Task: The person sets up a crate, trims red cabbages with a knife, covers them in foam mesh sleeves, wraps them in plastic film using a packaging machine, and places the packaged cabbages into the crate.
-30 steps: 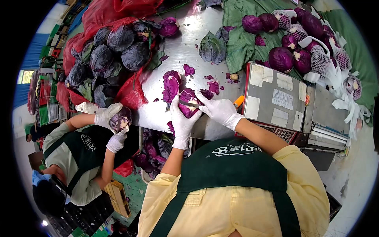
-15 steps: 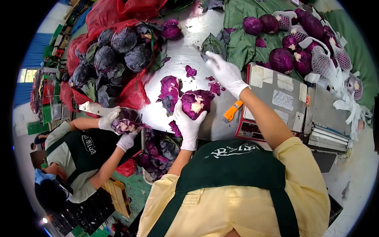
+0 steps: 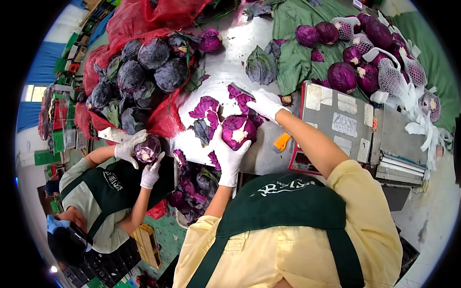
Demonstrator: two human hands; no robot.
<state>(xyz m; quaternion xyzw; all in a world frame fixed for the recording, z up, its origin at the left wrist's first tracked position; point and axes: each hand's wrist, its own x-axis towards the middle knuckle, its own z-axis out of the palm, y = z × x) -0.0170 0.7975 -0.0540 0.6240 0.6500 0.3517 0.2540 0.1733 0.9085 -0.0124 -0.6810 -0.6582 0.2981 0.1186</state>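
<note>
taking the purple cabbage (image 3: 237,127) as the clock's centre, with twelve at the top of the view, the left hand (image 3: 228,154), gloved in white, comes in from between six and seven. its fingers and thumb are spread and curved about the cabbage, cupping it near the front edge of the metal table (image 3: 225,67), with the pale stem end facing up. i cannot tell whether the cabbage also rests on the metal.

the right hand (image 3: 267,104), in a white glove too, is between one and two o'clock, closed around a knife (image 3: 241,90) whose dark blade points toward ten, over loose purple leaves (image 3: 242,101).

more torn leaves (image 3: 206,106) lie near the cabbage at ten o'clock, and farther that way is a red mesh sack (image 3: 165,115) of dark cabbages (image 3: 153,54). an orange-handled tool (image 3: 282,142) lies between three and four. the scale (image 3: 343,122) stands near three; trimmed cabbages (image 3: 342,77) sit on green cloth (image 3: 292,65) toward two. near nine, a co-worker's gloved hands (image 3: 127,150) hold another cabbage (image 3: 148,149).
</note>
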